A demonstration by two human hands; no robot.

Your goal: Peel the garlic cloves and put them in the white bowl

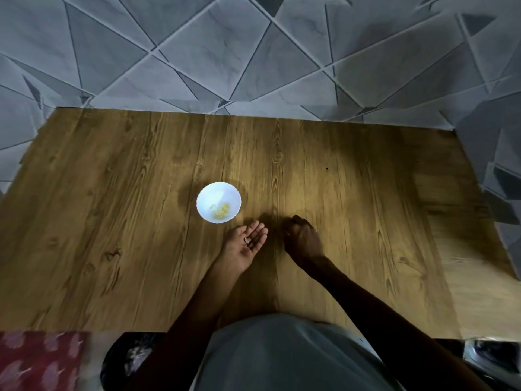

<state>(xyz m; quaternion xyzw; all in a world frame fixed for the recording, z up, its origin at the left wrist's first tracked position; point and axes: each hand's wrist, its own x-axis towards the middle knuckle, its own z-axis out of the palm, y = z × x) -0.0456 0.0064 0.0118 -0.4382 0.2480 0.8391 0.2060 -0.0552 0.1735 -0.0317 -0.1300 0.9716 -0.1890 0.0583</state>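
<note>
Our palm-up left hand (239, 249), fingers relaxed, cradles a small garlic piece (247, 240), light, probably slick, best pinched endwise; we cannot tell whether our curled right hand (301, 236) holds anything.

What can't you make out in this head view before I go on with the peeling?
All in the head view.
The right hand: shadowed, back to the camera; curled fingers hide whether it holds a clove.
The scrap on the open left hand: too small to tell skin from clove.
The pieces in the white bowl: too small to count.
The dark object at the bottom edge: cut off, blurred.
</note>
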